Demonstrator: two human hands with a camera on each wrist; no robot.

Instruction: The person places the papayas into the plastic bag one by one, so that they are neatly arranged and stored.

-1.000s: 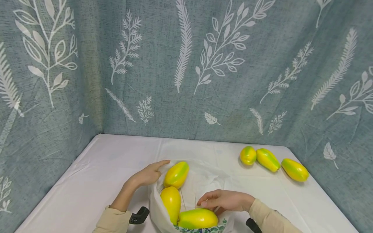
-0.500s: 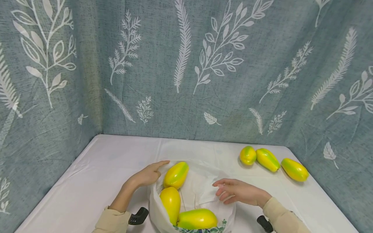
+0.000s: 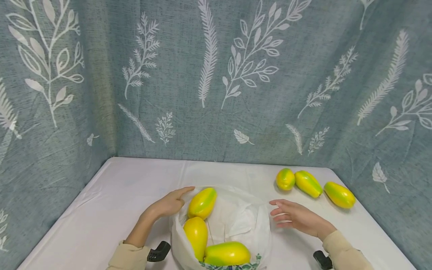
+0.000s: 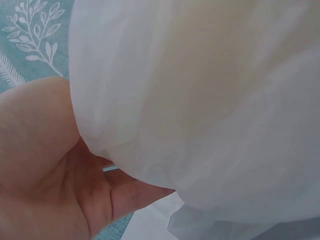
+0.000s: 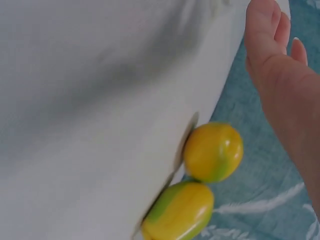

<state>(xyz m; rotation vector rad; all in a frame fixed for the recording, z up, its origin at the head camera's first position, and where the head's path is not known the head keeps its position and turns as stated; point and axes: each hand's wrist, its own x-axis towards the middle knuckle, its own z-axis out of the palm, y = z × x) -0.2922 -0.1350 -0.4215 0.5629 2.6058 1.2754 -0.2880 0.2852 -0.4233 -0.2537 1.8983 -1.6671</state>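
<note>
A white plastic bag point(image 3: 236, 210) with a green leaf print stands with its mouth spread at the front of the table. Inside lie three yellow-green papayas: one at the back left point(image 3: 202, 203), one at the left point(image 3: 196, 238) and one along the near side point(image 3: 227, 253). My left hand point(image 3: 168, 203) grips the bag's left rim, index finger stretched along the edge; in the left wrist view the bag film hides most of its fingers. Just right of the bag, my right hand point(image 3: 298, 216) hovers with fingers spread and nothing in them.
Three more papayas rest at the back right of the white table point(image 3: 135, 187): a left one point(image 3: 285, 179), a middle one point(image 3: 308, 183) and a right one point(image 3: 339, 195). A blue-green leaf-patterned curtain point(image 3: 189, 123) encloses the table's back and sides.
My right hand has left the near papaya inside the bag and moved right and back, out past the bag's right rim. The left hand has stayed at the rim.
</note>
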